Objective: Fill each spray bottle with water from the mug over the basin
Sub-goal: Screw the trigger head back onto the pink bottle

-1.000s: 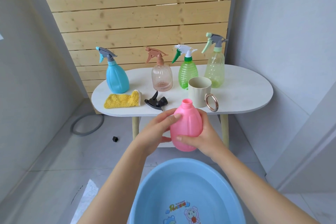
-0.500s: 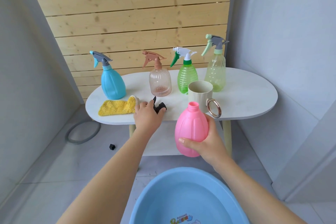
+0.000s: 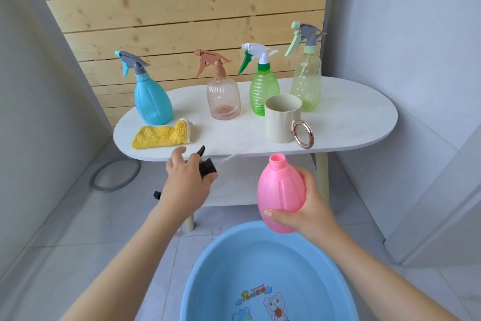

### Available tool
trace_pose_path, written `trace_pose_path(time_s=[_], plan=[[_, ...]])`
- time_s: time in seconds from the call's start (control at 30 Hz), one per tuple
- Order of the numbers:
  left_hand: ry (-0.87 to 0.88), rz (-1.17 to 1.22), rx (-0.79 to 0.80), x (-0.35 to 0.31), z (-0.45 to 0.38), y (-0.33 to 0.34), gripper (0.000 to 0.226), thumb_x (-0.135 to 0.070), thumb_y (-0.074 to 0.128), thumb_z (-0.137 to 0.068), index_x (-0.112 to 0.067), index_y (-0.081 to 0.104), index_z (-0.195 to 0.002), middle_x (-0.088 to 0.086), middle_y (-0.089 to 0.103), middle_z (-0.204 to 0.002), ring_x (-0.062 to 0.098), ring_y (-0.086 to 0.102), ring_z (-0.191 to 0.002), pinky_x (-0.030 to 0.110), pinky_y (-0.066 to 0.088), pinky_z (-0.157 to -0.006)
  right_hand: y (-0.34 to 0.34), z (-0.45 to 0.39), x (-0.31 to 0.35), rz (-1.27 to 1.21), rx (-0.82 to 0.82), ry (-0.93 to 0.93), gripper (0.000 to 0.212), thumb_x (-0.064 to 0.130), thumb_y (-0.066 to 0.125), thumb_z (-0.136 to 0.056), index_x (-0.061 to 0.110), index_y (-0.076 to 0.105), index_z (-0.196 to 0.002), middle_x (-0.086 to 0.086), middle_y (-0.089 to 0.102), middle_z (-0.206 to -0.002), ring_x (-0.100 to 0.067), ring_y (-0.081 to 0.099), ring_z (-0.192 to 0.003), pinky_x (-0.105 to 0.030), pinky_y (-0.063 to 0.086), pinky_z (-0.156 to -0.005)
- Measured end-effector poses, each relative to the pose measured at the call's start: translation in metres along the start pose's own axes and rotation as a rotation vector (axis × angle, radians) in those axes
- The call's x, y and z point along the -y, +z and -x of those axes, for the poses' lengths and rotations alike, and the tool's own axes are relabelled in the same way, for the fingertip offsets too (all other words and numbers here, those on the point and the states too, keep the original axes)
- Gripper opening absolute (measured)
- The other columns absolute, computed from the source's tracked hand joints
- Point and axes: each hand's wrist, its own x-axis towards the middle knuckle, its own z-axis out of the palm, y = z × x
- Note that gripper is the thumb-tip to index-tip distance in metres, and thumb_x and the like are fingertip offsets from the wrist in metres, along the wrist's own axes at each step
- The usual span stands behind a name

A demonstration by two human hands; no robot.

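Observation:
My right hand (image 3: 307, 206) grips an uncapped pink spray bottle (image 3: 281, 193) upright, just above the far rim of the blue basin (image 3: 205, 273). My left hand (image 3: 186, 180) holds the black spray head (image 3: 207, 165) in front of the table edge, off the tabletop. A beige mug (image 3: 282, 120) with a metal ring handle stands on the white table (image 3: 351, 117). Behind it stand several capped bottles: blue (image 3: 153, 102), clear pink (image 3: 223, 99), green (image 3: 264, 94) and pale green (image 3: 305, 83).
A yellow cloth (image 3: 161, 134) lies on the table's left part. A grey hose ring (image 3: 114, 176) and a small black piece (image 3: 157, 195) lie on the tiled floor. Grey walls close in on both sides; a wooden panel stands behind.
My left hand left the pink bottle, reached to the table, took the black spray head and lifted it off toward me. My right hand kept the bottle, lowering it slightly.

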Motion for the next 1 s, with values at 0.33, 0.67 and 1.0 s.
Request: trace_pose_path(time_s=[0.33, 0.67, 1.0], plan=[[0.042, 0.148, -0.017, 0.052, 0.067, 0.030, 0.026, -0.013, 0.072, -0.082, -0.007, 0.061, -0.105, 0.011, 0.030, -0.142, 0.027, 0.047, -0.118, 0.027, 0.037, -0.088, 0.021, 0.027, -0.088, 0.056, -0.002, 0.126, 0.086, 0.047, 0.081, -0.037, 0.056, 0.035, -0.109, 0.025, 0.047, -0.116, -0.002, 0.053, -0.102, -0.019, 0.049, -0.070], [0.104, 0.119, -0.007, 0.070, 0.092, 0.049, 0.027, -0.006, 0.073, -0.080, -0.009, 0.065, -0.105, 0.015, 0.030, -0.146, 0.025, 0.052, -0.114, 0.026, 0.035, -0.090, 0.029, 0.041, -0.132, 0.160, -0.025, 0.136, 0.087, 0.027, 0.090, -0.052, 0.057, 0.032, -0.110, 0.026, 0.045, -0.117, -0.007, 0.052, -0.105, -0.032, 0.051, -0.079], [0.209, 0.041, -0.011, 0.073, 0.096, 0.053, 0.028, 0.003, 0.076, -0.073, -0.003, 0.067, -0.099, 0.025, 0.037, -0.138, 0.047, 0.051, -0.114, 0.035, 0.040, -0.081, 0.035, 0.048, -0.147, 0.224, -0.019, 0.116, 0.093, 0.044, 0.083, -0.042, 0.048, 0.034, -0.121, 0.016, 0.045, -0.124, -0.010, 0.051, -0.108, -0.033, 0.051, -0.082]])
